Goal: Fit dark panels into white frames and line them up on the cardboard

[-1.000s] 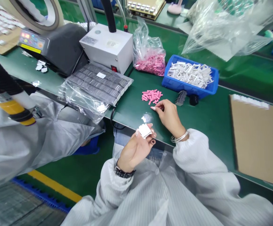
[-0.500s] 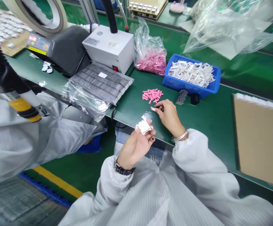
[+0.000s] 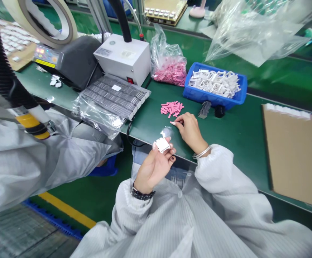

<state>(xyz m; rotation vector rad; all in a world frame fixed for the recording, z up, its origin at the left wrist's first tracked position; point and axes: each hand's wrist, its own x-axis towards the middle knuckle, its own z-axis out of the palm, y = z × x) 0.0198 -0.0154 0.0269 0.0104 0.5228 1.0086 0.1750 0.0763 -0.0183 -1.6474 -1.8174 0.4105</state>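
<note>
The left hand [image 3: 154,166] is raised palm-up just off the front edge of the green table [image 3: 239,132], its fingers [image 3: 172,158] curled narrow, holding a white square pad [image 3: 162,145]. A scrap of clear film [image 3: 166,132] shows just above the pad and seems to touch it. The right hand [image 3: 190,132] hangs low over the table near the left hand, thumb and forefinger pinched narrow; the sliver of pink at their tips is too small to tell as a strip or a nail. Just beyond lies a loose pile of pink strips [image 3: 172,108]. Farther on stand a blue plastic bin [image 3: 215,96] of white square frames and a clear bag of pink strips [image 3: 168,61]. To the left, grey metal bars [image 3: 113,96] lie on clear plastic, and a co-worker's grey sleeve [image 3: 24,161] reaches in.
</note>
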